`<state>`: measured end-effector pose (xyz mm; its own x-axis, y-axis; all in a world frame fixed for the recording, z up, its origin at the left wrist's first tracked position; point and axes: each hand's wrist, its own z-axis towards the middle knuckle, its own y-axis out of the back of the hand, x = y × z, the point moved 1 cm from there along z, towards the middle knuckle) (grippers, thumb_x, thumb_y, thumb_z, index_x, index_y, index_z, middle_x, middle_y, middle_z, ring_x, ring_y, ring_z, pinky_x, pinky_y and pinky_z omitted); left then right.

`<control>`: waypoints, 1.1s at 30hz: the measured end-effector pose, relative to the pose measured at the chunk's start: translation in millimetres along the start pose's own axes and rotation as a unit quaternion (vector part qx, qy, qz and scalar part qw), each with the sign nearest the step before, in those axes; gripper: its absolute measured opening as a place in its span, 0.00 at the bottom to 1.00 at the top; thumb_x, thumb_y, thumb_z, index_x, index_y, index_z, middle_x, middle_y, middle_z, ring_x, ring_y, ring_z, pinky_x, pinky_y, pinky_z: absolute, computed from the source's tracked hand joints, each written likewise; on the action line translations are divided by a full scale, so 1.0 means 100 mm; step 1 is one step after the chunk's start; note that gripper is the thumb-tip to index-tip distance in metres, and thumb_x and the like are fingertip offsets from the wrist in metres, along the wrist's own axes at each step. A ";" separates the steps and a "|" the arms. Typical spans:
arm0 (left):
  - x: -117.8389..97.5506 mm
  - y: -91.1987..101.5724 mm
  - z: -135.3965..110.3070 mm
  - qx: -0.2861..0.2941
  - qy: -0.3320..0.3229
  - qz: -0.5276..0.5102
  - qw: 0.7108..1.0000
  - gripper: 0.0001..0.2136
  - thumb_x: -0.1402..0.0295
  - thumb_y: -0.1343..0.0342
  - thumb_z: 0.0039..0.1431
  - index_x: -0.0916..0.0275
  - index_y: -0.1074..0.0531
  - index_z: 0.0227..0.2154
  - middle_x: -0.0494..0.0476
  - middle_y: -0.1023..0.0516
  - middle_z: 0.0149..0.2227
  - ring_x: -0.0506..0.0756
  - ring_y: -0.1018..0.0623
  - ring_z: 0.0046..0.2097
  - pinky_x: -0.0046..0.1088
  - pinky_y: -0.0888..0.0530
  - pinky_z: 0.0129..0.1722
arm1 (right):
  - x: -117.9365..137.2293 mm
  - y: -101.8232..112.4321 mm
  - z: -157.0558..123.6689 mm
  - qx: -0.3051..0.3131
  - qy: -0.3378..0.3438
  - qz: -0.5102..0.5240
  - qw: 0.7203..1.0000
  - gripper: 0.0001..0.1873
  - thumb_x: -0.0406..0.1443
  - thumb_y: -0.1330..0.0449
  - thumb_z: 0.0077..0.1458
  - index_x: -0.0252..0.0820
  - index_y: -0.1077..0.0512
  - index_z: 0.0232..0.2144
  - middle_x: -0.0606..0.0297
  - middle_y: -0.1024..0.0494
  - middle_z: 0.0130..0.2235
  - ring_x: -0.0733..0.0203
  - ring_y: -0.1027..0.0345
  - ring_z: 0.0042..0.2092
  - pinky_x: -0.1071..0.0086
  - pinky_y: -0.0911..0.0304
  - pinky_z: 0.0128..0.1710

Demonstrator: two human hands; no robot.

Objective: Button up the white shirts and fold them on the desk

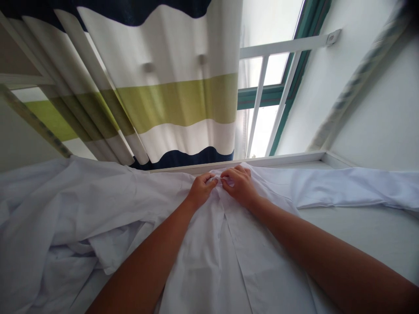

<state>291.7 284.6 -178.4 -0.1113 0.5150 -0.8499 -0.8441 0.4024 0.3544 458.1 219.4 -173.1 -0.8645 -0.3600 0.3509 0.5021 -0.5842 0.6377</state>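
Behind the work we see a striped curtain [176,100] in white, green and dark blue at the upper left of the frame. Beside it, at the upper middle, is a window [276,93] with a teal frame and white bars. Below them a white ledge [281,158] runs across the middle of the picture, and a pale wall [376,122] fills the upper right. The surface [360,233] is light grey and flat; its bare part shows at the lower right.

On it lies a white shirt [209,266], front side up. Its long axis runs from the bottom centre of the frame up to the ledge, so along the line of our arms, and the button strip [226,226] marks this line. The collar end of the shirt is the far end, just under the ledge. Our left hand [201,189] and our right hand [241,185] are both there, touching each other, with fingers bent and pinched on the cloth. Both hands are equally near to it. One sleeve [343,187] stretches to the right of the frame, well apart from the hands. More white cloth [49,209] lies crumpled at the left.
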 end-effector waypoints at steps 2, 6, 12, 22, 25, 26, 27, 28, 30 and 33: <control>0.00 0.00 0.00 -0.002 0.001 -0.001 1.000 0.11 0.62 0.43 0.62 0.66 0.22 0.35 0.54 0.21 0.35 0.55 0.24 0.39 0.29 0.30 0.42 | 0.00 0.00 0.00 0.004 0.004 0.002 1.000 0.03 0.37 0.38 0.60 0.45 0.27 0.33 0.64 0.20 0.35 0.53 0.33 0.41 0.58 0.47 0.46; 0.01 0.00 -0.01 0.000 0.008 0.010 1.000 0.13 0.60 0.43 0.61 0.65 0.22 0.35 0.54 0.22 0.34 0.54 0.25 0.38 0.28 0.30 0.41 | -0.03 -0.01 -0.01 0.009 0.010 0.018 1.000 0.05 0.38 0.40 0.63 0.45 0.27 0.35 0.64 0.20 0.36 0.53 0.32 0.42 0.59 0.47 0.46; 0.00 -0.01 -0.01 0.021 0.008 0.031 0.999 0.14 0.59 0.45 0.63 0.65 0.23 0.34 0.52 0.24 0.33 0.53 0.27 0.37 0.27 0.32 0.39 | -0.05 -0.01 -0.01 0.020 0.013 0.030 0.999 0.06 0.36 0.44 0.66 0.46 0.26 0.39 0.62 0.19 0.39 0.53 0.32 0.43 0.58 0.47 0.47; 0.01 -0.03 0.00 0.051 -0.006 0.042 0.998 0.16 0.57 0.48 0.65 0.64 0.29 0.27 0.49 0.33 0.27 0.51 0.33 0.33 0.27 0.37 0.34 | -0.06 -0.04 0.00 0.029 -0.008 0.061 0.998 0.06 0.37 0.44 0.66 0.45 0.27 0.38 0.63 0.20 0.38 0.52 0.32 0.43 0.59 0.45 0.47; 0.03 -0.04 0.00 0.055 -0.005 0.039 0.998 0.17 0.57 0.49 0.65 0.64 0.31 0.26 0.48 0.36 0.26 0.50 0.35 0.31 0.27 0.38 0.33 | -0.06 -0.05 0.00 0.032 -0.012 0.066 0.997 0.07 0.36 0.45 0.67 0.45 0.28 0.37 0.62 0.20 0.38 0.52 0.33 0.44 0.59 0.45 0.47; 0.04 -0.04 0.00 0.056 -0.005 0.038 0.998 0.16 0.57 0.49 0.65 0.64 0.32 0.26 0.48 0.36 0.26 0.50 0.35 0.31 0.27 0.39 0.33 | -0.06 -0.06 0.00 0.033 -0.013 0.066 0.997 0.07 0.37 0.45 0.67 0.45 0.28 0.37 0.62 0.21 0.38 0.52 0.33 0.44 0.58 0.45 0.47; 0.04 -0.05 0.00 0.057 -0.005 0.037 0.998 0.17 0.57 0.49 0.66 0.64 0.32 0.26 0.48 0.36 0.26 0.50 0.36 0.31 0.27 0.39 0.32 | -0.06 -0.06 0.00 0.034 -0.014 0.065 0.997 0.07 0.37 0.45 0.67 0.45 0.28 0.37 0.62 0.21 0.38 0.52 0.33 0.44 0.58 0.45 0.47; 0.04 -0.05 0.00 0.058 -0.006 0.035 0.998 0.17 0.57 0.49 0.66 0.64 0.32 0.26 0.48 0.36 0.26 0.50 0.36 0.31 0.27 0.39 0.32 | -0.06 -0.06 0.00 0.035 -0.015 0.063 0.997 0.08 0.37 0.46 0.67 0.45 0.28 0.36 0.62 0.21 0.38 0.52 0.33 0.44 0.58 0.45 0.48; 0.03 -0.05 0.00 0.062 -0.005 0.032 0.998 0.17 0.56 0.50 0.66 0.64 0.32 0.26 0.48 0.36 0.26 0.50 0.36 0.31 0.27 0.39 0.33 | -0.06 -0.06 0.00 0.037 -0.015 0.059 0.997 0.08 0.37 0.46 0.67 0.45 0.29 0.36 0.62 0.21 0.38 0.52 0.33 0.44 0.59 0.45 0.47; 0.02 -0.05 0.00 0.067 -0.002 0.026 0.997 0.18 0.55 0.50 0.66 0.64 0.32 0.26 0.48 0.37 0.26 0.50 0.36 0.31 0.27 0.39 0.32 | -0.05 -0.06 0.00 0.040 -0.017 0.052 0.998 0.09 0.37 0.47 0.67 0.45 0.29 0.35 0.61 0.21 0.38 0.53 0.33 0.43 0.59 0.45 0.47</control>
<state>295.6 283.5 -182.4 -0.1506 0.5398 -0.8282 -0.7595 0.4731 0.4465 459.3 225.3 -178.8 -0.8091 -0.3897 0.4399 0.5863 -0.4844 0.6493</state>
